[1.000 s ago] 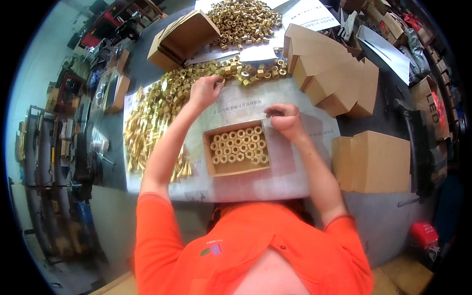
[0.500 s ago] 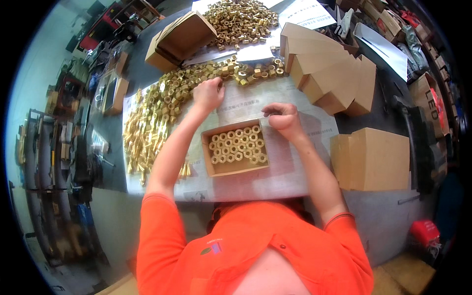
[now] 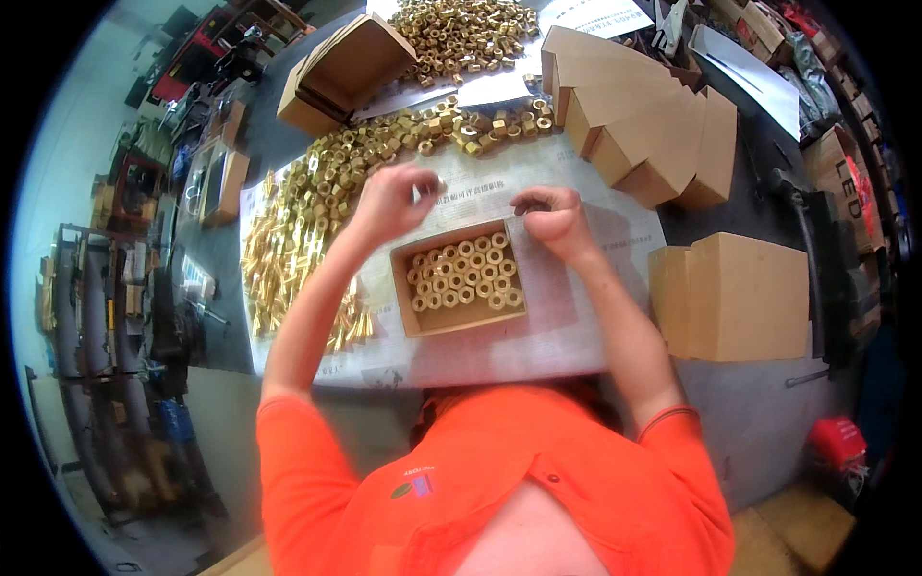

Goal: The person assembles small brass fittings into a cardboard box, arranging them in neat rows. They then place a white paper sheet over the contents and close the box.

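An open cardboard box sits in front of me, with rows of brass hex nuts lying flat in it. Above its far left corner is my left hand, slightly blurred, fingertips pinched together. Something small and bright shows at those fingertips, too smeared to name. By the box's far right corner my right hand has its fingers curled in; whatever they may hold is hidden. Loose brass nuts spread in a band beyond and left of my left hand. Slim brass pieces lie heaped left of my forearm.
A second heap of nuts lies farther back on white paper. Nested cardboard boxes stand at the far right, closed-looking boxes at the near right. More open boxes lean at the far left. Printed paper covers the table.
My left hand has drawn back from the edge of the loose nuts toward me and the box. My right hand stays by the box corner, fingers curled. The view has shifted slightly.
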A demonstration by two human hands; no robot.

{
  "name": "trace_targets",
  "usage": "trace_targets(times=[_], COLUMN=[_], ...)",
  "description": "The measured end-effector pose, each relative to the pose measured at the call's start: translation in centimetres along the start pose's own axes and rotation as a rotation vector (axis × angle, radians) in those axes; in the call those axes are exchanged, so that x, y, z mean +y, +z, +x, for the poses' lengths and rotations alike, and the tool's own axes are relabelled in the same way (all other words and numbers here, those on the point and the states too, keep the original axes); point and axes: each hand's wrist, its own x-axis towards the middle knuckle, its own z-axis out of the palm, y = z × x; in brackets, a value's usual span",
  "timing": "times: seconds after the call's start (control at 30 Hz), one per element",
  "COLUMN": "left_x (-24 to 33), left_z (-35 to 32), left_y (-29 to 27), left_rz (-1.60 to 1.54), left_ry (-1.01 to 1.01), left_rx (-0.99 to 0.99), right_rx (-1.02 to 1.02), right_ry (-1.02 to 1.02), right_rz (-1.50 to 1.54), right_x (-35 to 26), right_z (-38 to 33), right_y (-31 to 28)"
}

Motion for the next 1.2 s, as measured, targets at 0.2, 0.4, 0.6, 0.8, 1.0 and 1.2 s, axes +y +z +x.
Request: trace_targets(times=[0.2,0.4,0.6,0.8,1.0,1.2], left_x=[5.3,4.6,4.5,4.6,4.4,-4.3], left_z=[-6.8,-7.8,-7.3,-7.0,-5.0,1.8], left_y=[0.8,3.7,4.2,4.2,1.7,1.2], left_rz=[-0.100,-0.025,-0.003,-0.038,-0.246,0.023], left_ry=[0.431,0.499,0.487,0.462,0.172,-0.150], left_rx=[-0.304,-0.344,-0.367,-0.386,-0.364,0.136], right_rx=[-0.008,-0.026,-0.019,-0.034,-0.020,-0.042], right_ry=[0.022,0.030,0.024,0.014,0.012,0.002], right_rz=[0.006,0.010,0.005,-0.033,-0.029,0.005], right_x=[-0.3,-0.5,-0.2,-0.4,-0.6,-0.4], right_z=[-0.1,0.0,0.0,0.2,0.0,0.3], right_y=[0.0,-0.3,-0.1,-0.2,-0.3,0.2])
